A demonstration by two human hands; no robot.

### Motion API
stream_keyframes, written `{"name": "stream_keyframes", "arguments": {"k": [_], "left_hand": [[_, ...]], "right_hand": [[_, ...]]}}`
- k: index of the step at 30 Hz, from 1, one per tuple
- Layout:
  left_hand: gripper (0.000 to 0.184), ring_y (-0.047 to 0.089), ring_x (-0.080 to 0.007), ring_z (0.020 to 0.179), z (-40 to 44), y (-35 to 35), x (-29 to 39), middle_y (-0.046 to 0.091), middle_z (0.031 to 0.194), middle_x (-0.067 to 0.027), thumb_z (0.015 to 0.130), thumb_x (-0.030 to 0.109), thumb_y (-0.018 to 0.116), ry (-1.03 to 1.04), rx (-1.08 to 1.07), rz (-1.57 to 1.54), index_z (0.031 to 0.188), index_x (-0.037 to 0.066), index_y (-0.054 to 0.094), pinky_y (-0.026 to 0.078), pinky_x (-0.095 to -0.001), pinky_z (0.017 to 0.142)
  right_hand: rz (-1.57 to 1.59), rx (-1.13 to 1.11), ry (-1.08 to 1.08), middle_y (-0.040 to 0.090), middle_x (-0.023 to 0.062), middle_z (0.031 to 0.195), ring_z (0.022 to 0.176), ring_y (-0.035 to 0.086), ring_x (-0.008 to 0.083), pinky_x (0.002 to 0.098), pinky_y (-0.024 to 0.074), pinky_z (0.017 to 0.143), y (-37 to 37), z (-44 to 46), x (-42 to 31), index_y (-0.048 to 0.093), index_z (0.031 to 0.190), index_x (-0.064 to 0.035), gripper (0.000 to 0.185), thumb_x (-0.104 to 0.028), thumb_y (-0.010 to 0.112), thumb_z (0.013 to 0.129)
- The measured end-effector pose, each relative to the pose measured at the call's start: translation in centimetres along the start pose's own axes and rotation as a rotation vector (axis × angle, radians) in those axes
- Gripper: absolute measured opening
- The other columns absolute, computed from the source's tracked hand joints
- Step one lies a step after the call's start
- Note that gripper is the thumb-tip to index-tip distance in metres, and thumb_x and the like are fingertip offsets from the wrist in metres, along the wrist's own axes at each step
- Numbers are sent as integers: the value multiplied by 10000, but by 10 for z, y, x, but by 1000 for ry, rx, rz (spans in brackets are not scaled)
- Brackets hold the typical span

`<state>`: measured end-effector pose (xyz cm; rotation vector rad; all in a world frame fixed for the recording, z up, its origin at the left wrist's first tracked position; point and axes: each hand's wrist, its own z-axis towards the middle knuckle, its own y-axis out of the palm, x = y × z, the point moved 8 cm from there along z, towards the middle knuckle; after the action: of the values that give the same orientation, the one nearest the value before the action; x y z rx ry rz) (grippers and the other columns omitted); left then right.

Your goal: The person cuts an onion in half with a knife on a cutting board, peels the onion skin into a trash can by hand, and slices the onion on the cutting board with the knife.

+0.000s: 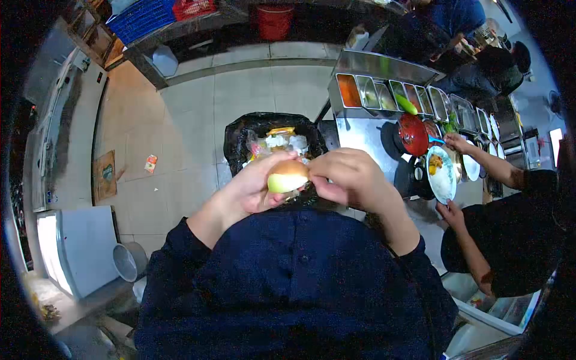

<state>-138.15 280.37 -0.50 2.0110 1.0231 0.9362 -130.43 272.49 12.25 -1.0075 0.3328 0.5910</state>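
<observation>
My left hand is closed around an onion, cradling it from the left and below. Orange-brown skin covers the onion's upper side, while its lower side is bare and pale yellow-green. From the right, my right hand pinches at the onion's end with curled fingers; the exact bit of skin between the fingertips is hidden. Right below both hands stands a bin with a black plastic liner, holding crumpled wrappers and scraps.
At right, a co-worker's hands hold a plate of rice and a blue-handled utensil by a red pan. Steel food containers line the counter. A wrapper and cardboard lie on the tiled floor, left.
</observation>
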Motion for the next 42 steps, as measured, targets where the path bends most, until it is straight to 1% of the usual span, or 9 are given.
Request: {"name": "stream_keyframes", "arguments": {"k": [7, 11, 14, 18, 23, 26, 30, 39, 42], "left_hand": [[373, 576, -152, 409, 3, -2, -6, 657, 724, -111, 958, 434, 541, -6, 32, 148, 1035, 75, 604, 493, -238, 341], [447, 663, -163, 602, 2, 22, -5, 666, 895, -120, 943, 478, 560, 0, -335, -116, 1122, 68, 564, 577, -271, 490], [503, 677, -185, 797, 1, 18, 7, 626, 1077, -121, 912, 444, 634, 304, -138, 59, 1211, 57, 513, 601, -309, 650], [533, 652, -195, 900, 5, 6, 8, 586, 1156, -118, 871, 262, 725, 379, 52, 166, 1283, 48, 464, 583, -319, 729], [550, 639, -179, 879, 0, 10, 12, 591, 1125, -99, 833, 94, 736, 365, -19, 515, 1300, 56, 448, 570, -305, 690], [563, 626, -163, 893, -2, 17, 7, 586, 1128, -89, 814, 35, 721, 262, -113, 739, 1304, 64, 446, 559, -290, 663], [612, 621, -154, 908, -6, 14, 16, 564, 1176, -91, 797, 56, 725, 414, -83, 662, 1334, 78, 432, 555, -272, 597], [395, 630, -161, 823, -4, -42, 27, 612, 1070, -83, 899, 100, 622, 364, 58, 336, 1273, 74, 498, 541, -275, 588], [420, 633, -164, 822, 0, -65, 24, 594, 1112, -87, 914, 163, 573, 319, 73, 284, 1309, 53, 479, 550, -261, 551]], "right_hand": [[23, 50, 112, 685, 98, 840, 736, 671, 271, 343, 535, 671, 9, -12, 18, 625, 859, -34, 169, -9, 702, 711], [170, 168, 268, 678, 101, 826, 730, 666, 273, 341, 535, 687, 7, -21, 35, 614, 844, -28, 134, -17, 683, 730], [59, 238, 321, 673, 102, 814, 738, 668, 264, 339, 534, 705, 2, -25, 39, 599, 827, -18, 100, -19, 668, 754], [-55, 211, 241, 671, 104, 816, 740, 669, 257, 339, 532, 713, 4, -21, 31, 590, 829, -14, 93, -22, 661, 770], [-26, 189, 225, 669, 108, 821, 738, 668, 226, 318, 528, 703, 4, -21, 39, 579, 830, -16, 85, -13, 654, 790], [64, 254, 371, 658, 80, 801, 723, 654, 163, 282, 521, 686, -2, -26, 63, 577, 845, -17, 70, -9, 641, 816], [175, 465, 515, 643, 48, 776, 707, 625, 106, 258, 510, 652, -19, -30, 96, 575, 875, -5, 49, -16, 617, 852], [46, 260, 861, 639, 32, 822, 731, 613, 105, 247, 505, 660, 22, -42, 146, 575, 985, 6, 124, -58, 599, 881], [500, 278, 935, 634, 44, 908, 763, 614, 112, 251, 513, 676, 60, -57, 175, 597, 1013, 8, 145, -75, 618, 896]]}}
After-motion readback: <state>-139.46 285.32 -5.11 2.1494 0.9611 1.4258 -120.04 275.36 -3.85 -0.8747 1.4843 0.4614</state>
